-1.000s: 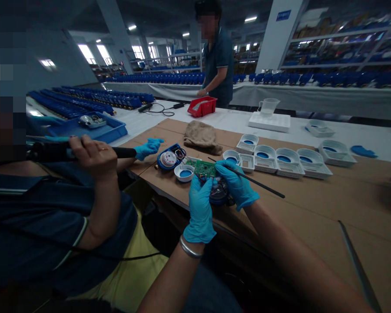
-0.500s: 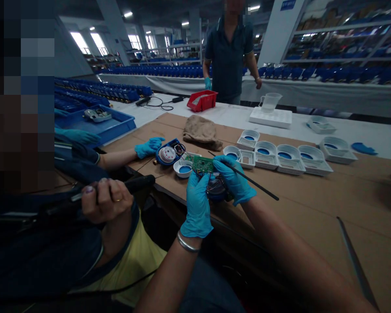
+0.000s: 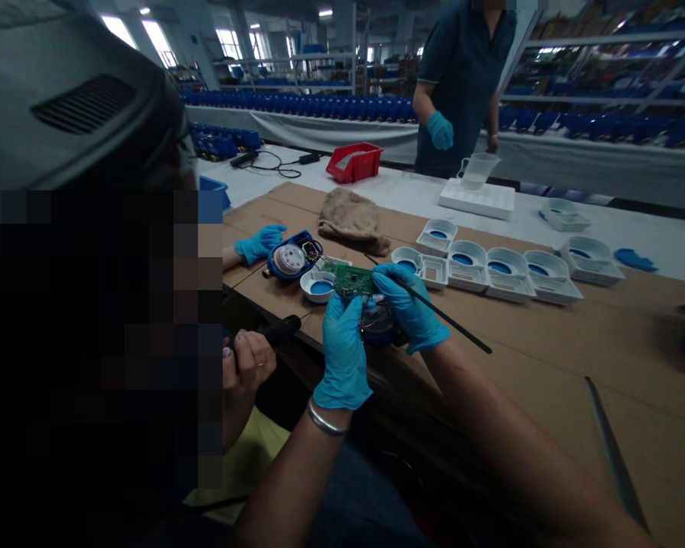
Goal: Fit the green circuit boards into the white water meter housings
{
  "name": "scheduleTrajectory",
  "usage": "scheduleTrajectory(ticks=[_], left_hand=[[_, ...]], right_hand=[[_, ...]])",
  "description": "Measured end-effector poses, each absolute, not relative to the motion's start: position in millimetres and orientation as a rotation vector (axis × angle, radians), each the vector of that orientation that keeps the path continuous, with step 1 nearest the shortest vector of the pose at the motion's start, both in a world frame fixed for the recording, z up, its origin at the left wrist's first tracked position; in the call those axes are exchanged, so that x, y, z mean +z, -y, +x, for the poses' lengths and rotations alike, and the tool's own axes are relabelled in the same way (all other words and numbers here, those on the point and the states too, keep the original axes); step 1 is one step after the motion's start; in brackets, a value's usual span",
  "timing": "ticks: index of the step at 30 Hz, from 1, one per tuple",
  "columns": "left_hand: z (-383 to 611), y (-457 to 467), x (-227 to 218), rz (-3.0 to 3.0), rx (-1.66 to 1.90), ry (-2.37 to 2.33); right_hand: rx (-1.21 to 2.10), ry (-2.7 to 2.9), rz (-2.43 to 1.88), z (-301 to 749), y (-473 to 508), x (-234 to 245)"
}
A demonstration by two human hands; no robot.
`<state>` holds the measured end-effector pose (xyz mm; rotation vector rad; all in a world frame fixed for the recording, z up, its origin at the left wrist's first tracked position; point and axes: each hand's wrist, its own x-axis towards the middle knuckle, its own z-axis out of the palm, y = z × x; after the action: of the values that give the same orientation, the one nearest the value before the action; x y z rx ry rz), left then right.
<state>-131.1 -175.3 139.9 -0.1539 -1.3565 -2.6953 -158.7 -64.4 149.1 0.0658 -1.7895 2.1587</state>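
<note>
My left hand [image 3: 344,354], in a blue glove, pinches the lower edge of a green circuit board [image 3: 352,281]. Thin wires run from the board. The fingers of my right hand [image 3: 415,310], also gloved, are closed on a thin black rod [image 3: 460,327] and meet the board's right end. Under the board, partly hidden by my hands, lies a dark blue round meter [image 3: 378,326]. Left of the board are a white cup-like housing [image 3: 318,288] with a blue inside and an open blue water meter [image 3: 290,259] with a white dial.
White housings [image 3: 505,272] stand in a row on the brown cardboard [image 3: 525,342]. Behind lie a brown cloth [image 3: 351,218] and a red bin [image 3: 355,162]. At left a co-worker's bare hand [image 3: 251,365] grips a black tool [image 3: 284,329]; a gloved hand [image 3: 259,243] is near the meter. Another person [image 3: 460,84] stands opposite.
The co-worker at left has leaned in, head now filling the left side, and the black tool has moved right. The person opposite has shifted right. My hands stay nearly still on board and rod.
</note>
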Motion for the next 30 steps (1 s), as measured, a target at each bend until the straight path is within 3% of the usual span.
scheduleTrajectory(ticks=[30], left_hand=[[-122.8,140.0,149.0,0.064,-2.39,1.549]], right_hand=[[2.428,1.626,0.044,-160.4,54.6,147.1]])
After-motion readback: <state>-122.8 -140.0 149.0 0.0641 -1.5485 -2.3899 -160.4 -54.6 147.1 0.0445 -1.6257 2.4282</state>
